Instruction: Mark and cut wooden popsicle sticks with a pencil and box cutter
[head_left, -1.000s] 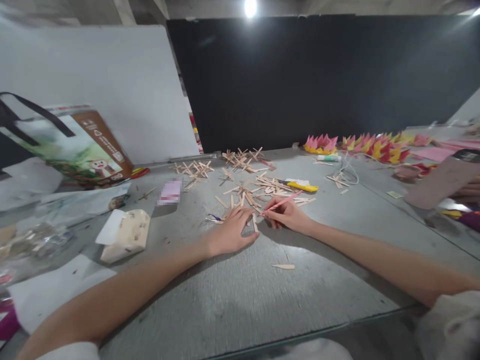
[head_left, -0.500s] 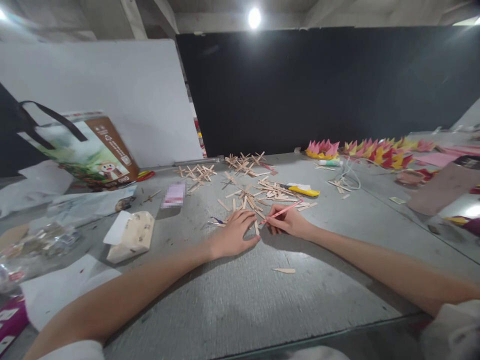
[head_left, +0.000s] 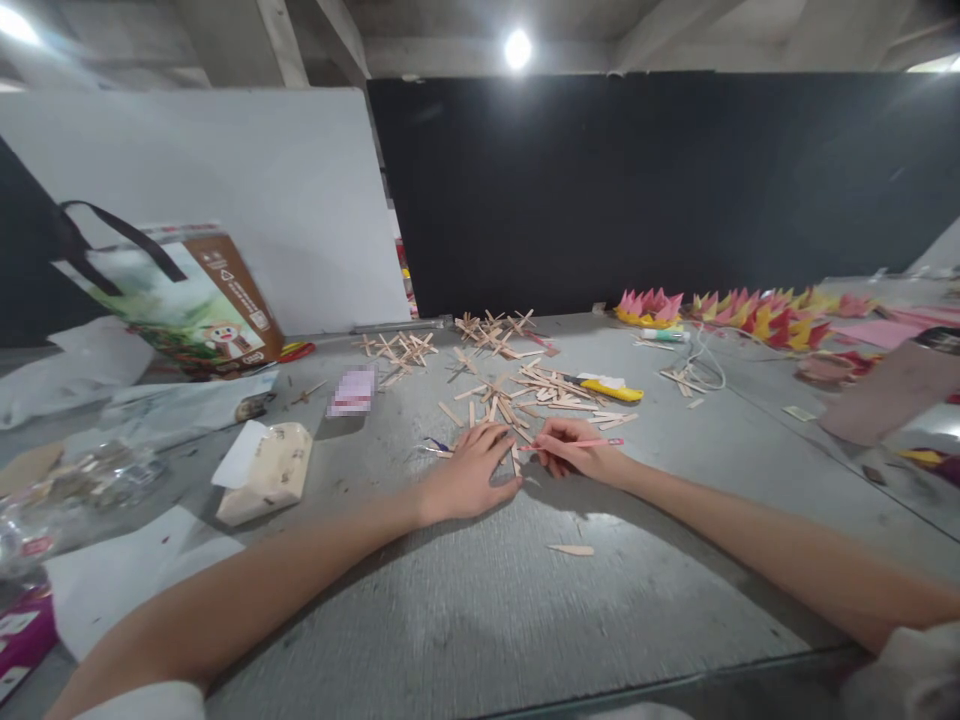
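Note:
My left hand (head_left: pixel 474 474) rests on the grey table, its thumb and forefinger at the two ends of a short wooden craft stick (head_left: pixel 516 460), steadying it. A pink pencil (head_left: pixel 606 442) is pinched in my right hand (head_left: pixel 571 450), its tip at the stick and its back end pointing right. Loose craft sticks (head_left: pixel 555 388) lie in a pile just beyond both hands. A single pointed piece of stick (head_left: pixel 573 550) lies nearer to me. Beside my left fingers is a small dark-blue and metal tool (head_left: pixel 436 446), partly hidden.
A yellow utility knife (head_left: pixel 611 390) lies by the pile. Further back are crossed-stick bundles (head_left: pixel 405 350), a glue stick (head_left: pixel 664 336) and pink and yellow paper flowers (head_left: pixel 649 305). At left stand a tissue pack (head_left: pixel 270 475) and a printed bag (head_left: pixel 187 300); a pinkish bottle (head_left: pixel 877 395) lies at right.
The pencil has tilted lower, its back end dropping toward the right, while its tip stays at the stick. My left hand holds its place. The whole view has shifted slightly.

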